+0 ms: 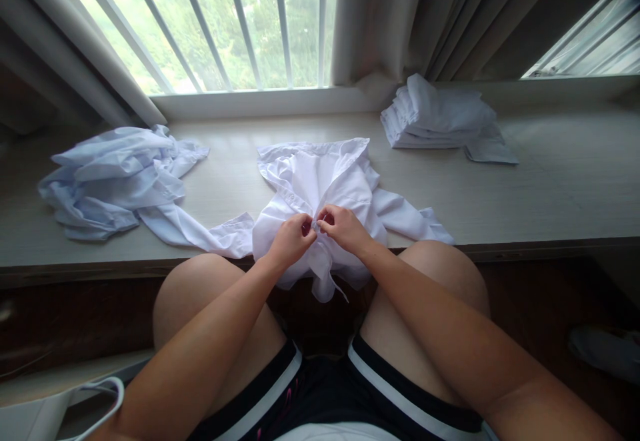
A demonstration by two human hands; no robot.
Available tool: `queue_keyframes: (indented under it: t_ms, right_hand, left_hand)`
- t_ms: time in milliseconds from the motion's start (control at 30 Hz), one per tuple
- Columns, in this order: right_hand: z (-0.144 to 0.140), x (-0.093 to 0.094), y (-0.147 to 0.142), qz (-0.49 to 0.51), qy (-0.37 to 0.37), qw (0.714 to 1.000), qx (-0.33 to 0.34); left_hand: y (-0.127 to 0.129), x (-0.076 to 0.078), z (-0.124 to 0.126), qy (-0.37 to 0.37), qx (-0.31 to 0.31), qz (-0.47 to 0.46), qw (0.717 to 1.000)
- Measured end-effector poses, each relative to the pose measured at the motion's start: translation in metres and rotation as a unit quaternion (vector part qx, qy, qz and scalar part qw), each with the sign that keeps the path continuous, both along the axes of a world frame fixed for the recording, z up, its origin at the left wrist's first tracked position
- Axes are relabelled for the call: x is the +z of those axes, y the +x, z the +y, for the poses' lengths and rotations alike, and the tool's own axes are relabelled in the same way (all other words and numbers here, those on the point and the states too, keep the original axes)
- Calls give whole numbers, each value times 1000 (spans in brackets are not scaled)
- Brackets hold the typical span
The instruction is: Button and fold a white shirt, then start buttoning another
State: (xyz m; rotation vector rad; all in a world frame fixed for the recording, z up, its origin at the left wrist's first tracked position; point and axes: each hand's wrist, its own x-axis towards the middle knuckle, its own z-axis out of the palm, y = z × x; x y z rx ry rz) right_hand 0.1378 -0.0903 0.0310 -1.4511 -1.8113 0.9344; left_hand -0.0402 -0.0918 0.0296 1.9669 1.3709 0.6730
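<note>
A white coat [345, 187] with long sleeves lies spread on the pale ledge in front of me, its lower part hanging over the front edge between my knees. My left hand [294, 237] pinches the cloth at the middle of the garment's front. Close beside it, my right hand [343, 227] pinches the same spot from the other side, the fingertips of both hands almost touching. The small bit between the fingers is mostly hidden. A thin strip or thread dangles from the lower hem.
On the ledge [560, 181], a crumpled heap of white garments [115, 174] sits at the left. A folded white stack [445, 117] lies at the back right. Behind stand a barred window [240, 27] and grey curtains [385, 21]. A white chair [45, 414] is at lower left.
</note>
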Motion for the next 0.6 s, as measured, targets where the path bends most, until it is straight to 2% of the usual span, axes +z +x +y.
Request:
queue_keyframes:
  t_ms: [333,600]
  right_hand:
    - [1,-3,3,0,-16,1000,14]
    - [0,-5,2,-7,-2,1000,4]
  left_hand:
    - [-2,-2,-1,1,-17,-4,1000]
    - [-1,-2,0,0,-14,-5,1000]
